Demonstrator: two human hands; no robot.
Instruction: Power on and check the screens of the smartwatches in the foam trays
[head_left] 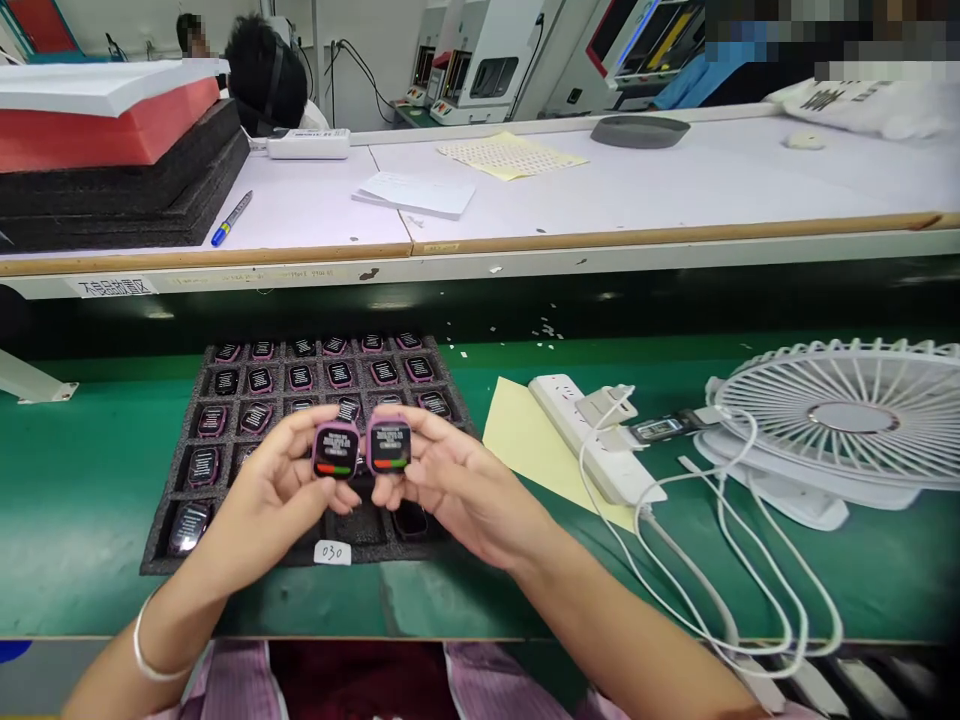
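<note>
My left hand (289, 490) grips a smartwatch (335, 450) with a purple case and no strap. Its lit screen shows white text above a red and green bar. Close beside it, my right hand (450, 480) pinches a second purple smartwatch (389, 447) with a similar lit screen. Both watches face me, held above a black foam tray (174, 480) whose compartments hold rows of more watches with text on their screens. A white label (332, 553) reading "030" sits at the tray's front edge. My hands hide part of the tray's middle.
Right of the tray lie a yellow sheet (517, 430), a white power strip (570, 420) with plugs, looped white cables (795, 610) and a white fan (855, 415). A raised shelf (525, 210) behind carries foam blocks (97, 190), a pen (232, 218) and papers (416, 193). People are beyond it.
</note>
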